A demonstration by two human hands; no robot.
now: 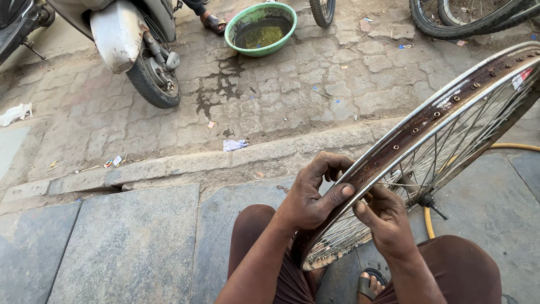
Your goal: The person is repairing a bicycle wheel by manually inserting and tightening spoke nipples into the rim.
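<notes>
A roadside bicycle repair spot on an open pavement is shown. The ground is made up of worn paving stones [315, 84] and large grey slabs [129, 242], divided by a low kerb [185, 163] and littered with scraps. A bare, rusty bicycle wheel rim [444, 124] with spokes is being worked on outdoors. A green basin [239, 34] of murky water is set on the stones, other bicycle tyres [450, 22] are seen beyond it, and a scooter [129, 39] is parked nearby.
</notes>
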